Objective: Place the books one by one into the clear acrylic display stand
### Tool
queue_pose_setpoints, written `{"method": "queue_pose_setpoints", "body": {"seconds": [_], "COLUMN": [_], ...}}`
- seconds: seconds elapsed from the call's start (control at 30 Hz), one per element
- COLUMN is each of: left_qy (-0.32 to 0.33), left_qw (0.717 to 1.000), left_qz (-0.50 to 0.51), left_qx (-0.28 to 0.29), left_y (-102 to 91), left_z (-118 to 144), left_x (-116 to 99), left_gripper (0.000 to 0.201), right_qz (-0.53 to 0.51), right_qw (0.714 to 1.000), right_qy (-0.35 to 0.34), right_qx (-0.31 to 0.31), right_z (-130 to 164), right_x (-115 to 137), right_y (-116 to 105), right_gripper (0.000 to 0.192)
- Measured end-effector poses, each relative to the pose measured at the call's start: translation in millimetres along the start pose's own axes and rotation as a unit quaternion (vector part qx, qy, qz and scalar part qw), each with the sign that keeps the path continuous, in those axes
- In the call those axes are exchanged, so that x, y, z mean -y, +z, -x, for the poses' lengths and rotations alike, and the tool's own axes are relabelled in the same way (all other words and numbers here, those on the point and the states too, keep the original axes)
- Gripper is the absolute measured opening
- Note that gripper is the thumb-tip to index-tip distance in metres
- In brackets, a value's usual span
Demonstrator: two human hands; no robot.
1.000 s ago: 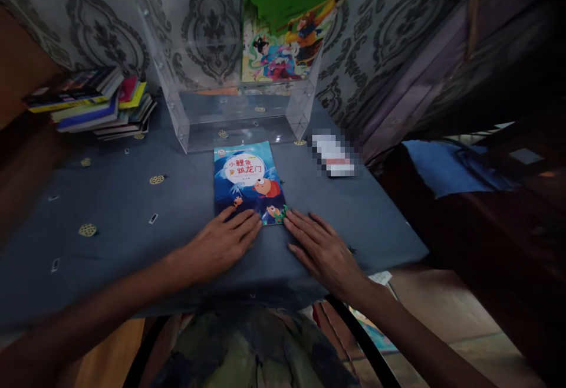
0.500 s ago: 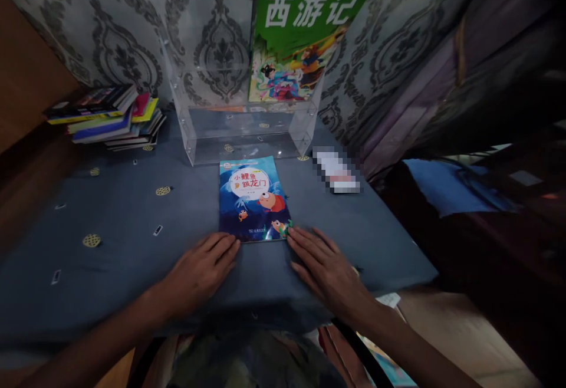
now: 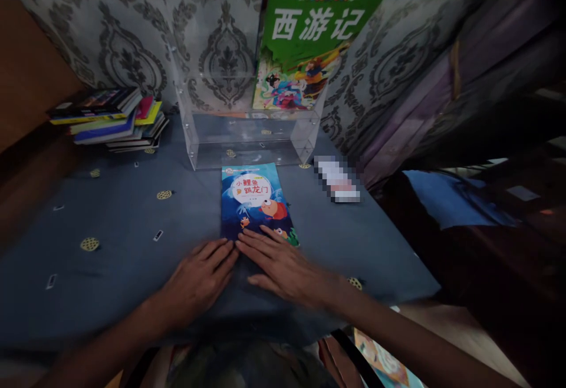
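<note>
A blue picture book (image 3: pixel 252 199) with an orange fish on its cover lies closed on the cloth-covered table (image 3: pixel 128 211). My left hand (image 3: pixel 203 273) rests palm down at the book's near left corner, its fingers stretched out and not gripping. Lying across the near edge of the cover is my right hand (image 3: pixel 276 264), flat with fingers extended, hiding the lower part of the cover. The fingertips of both hands almost meet there. Behind the book stands a clear acrylic rack (image 3: pixel 194 134).
A large green book (image 3: pixel 309 46) leans upright in the rack. At the back left is a pile of books (image 3: pixel 106 117). A blurred-out flat object (image 3: pixel 338 178) lies right of the book. Patterned wallpaper (image 3: pixel 225 52) rises behind; another book (image 3: pixel 384 358) is below the table edge.
My right hand has slid left from the book's near right corner onto its near edge. My left hand stays at the near left corner. The view has shifted slightly.
</note>
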State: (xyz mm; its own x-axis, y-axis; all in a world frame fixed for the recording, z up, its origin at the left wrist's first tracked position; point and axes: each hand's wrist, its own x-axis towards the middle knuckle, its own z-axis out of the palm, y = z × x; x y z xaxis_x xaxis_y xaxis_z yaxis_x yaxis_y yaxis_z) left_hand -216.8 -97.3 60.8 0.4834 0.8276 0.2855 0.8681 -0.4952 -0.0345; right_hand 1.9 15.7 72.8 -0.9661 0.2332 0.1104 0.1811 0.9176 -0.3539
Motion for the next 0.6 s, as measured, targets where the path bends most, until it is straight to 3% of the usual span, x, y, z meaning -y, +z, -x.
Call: {"method": "queue_pose_setpoints", "body": {"seconds": [0.23,0.47,0.6], "left_qy": [-0.025,-0.012,-0.008], "left_qw": [0.999,0.999,0.998], "left_qz": [0.034,0.031,0.053], "left_qx": [0.005,0.02,0.026], "left_y": [-4.2,-11.5,-18.7], "left_z": [-3.0,-4.7,-10.7], "left_x": [-0.6,2.1,7.3], "left_gripper": [0.028,0.034,0.031], "right_qz": [-0.075,-0.053,-0.012], "right_qw": [0.996,0.998,1.0], "right_qy": [-0.027,-0.015,0.001], "right_qx": [0.051,0.031,-0.012], "right_z": [-59.4,-95.3,-113.1], "right_x": [-25.5,-67.0,-85.5], "right_y": [-7.2,-2.7,3.6], "right_gripper": [0.065,0.063,0.059]}}
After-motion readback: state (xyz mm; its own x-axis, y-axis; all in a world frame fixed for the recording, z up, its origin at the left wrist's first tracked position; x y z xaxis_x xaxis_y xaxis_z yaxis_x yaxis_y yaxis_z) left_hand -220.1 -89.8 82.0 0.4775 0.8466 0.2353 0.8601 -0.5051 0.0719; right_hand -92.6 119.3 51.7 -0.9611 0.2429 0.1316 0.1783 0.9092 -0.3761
